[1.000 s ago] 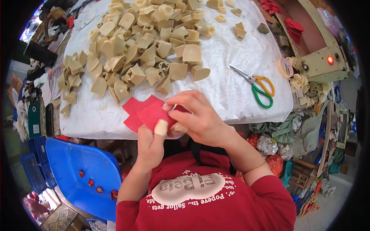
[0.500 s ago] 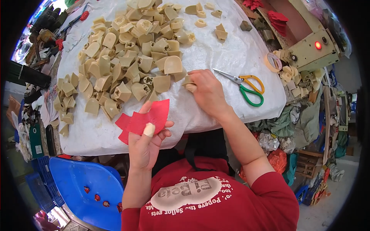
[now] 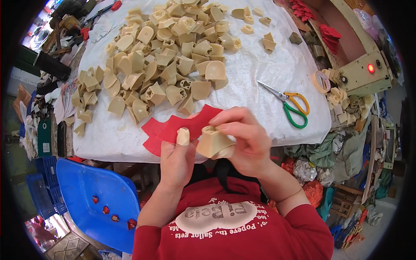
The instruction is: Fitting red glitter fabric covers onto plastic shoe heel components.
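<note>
My left hand (image 3: 177, 162) pinches red cut pieces of leather-like sheet (image 3: 193, 125) with a notched edge, its pale-wrapped thumb lying on top. Close beside it, my right hand (image 3: 249, 143) grips a beige plastic shoe heel (image 3: 212, 143) by its upper end and side. The heel is tilted near the red pieces' right part; whether they touch I cannot tell. Beyond both hands spreads a big heap of similar beige heels (image 3: 167, 56) on the white-covered table (image 3: 242, 86).
Scissors (image 3: 284, 97) with yellow and green handles lie right of my hands. A tape roll (image 3: 320, 82) and a machine box (image 3: 362, 73) with a red light stand farther right. Left below the table is a blue tub (image 3: 86, 182) holding several small red pieces (image 3: 115, 218).
My right hand has lifted a heel off the table and brought it beside the red pieces. My left hand has shifted right with them. The view has also shifted slightly.
</note>
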Demonstrator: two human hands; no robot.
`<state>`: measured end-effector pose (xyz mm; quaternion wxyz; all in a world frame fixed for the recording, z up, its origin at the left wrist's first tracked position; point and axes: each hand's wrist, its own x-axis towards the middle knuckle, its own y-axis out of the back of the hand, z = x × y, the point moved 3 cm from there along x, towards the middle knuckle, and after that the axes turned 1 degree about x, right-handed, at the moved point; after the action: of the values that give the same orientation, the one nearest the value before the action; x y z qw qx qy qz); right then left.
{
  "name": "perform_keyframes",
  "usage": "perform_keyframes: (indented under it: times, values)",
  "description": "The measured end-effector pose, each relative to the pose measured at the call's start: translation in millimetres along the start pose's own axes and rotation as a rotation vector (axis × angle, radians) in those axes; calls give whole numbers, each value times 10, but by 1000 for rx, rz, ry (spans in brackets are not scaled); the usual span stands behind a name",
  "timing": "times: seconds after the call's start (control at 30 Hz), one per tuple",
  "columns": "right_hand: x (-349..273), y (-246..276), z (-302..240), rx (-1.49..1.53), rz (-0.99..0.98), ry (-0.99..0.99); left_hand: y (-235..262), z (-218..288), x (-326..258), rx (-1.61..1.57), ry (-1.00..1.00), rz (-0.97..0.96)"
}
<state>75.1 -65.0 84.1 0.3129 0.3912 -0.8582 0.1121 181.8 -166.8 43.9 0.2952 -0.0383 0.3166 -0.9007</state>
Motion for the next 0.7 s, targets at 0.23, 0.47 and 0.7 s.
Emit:
perform_keyframes:
  times: [0.23, 0.47, 0.7]
  values:
    - [-41, -137, -3, -151, 46, 128, 17, 138, -118, -94, 30, -153]
    - [-49, -170, 15, -146, -27, 188, -20, 137, -165, -39, -30, -131]
    - [-27, -142, -1, -158, -25, 195, -81, 175, -160, 36, -44, -191]
